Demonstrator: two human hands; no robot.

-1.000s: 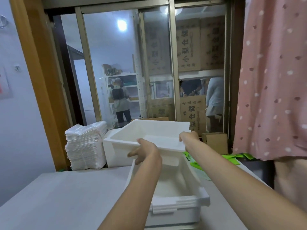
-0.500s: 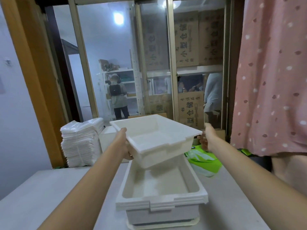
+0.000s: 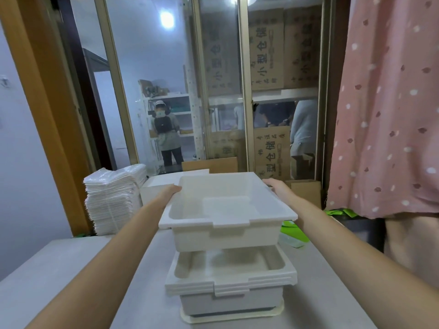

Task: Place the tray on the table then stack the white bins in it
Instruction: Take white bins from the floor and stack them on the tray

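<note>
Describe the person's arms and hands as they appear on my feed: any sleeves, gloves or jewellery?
Both forearms are bare to the frame edge; no sleeves show. The left hand and right hand wear no gloves, and no watch, ring or bracelet is visible.

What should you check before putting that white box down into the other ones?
1. Both hands hold the bin: left hand and right hand grip the held bin at its far corners: ok.
2. Held bin level: roughly, ok.
3. Lined up over the stack of bins: sits a little behind it, not ok.
4. Top bin in the stack empty: ok.
5. Stack sits in the tray on the table: ok.
6. Fingers clear of the rims: cannot tell.
</note>
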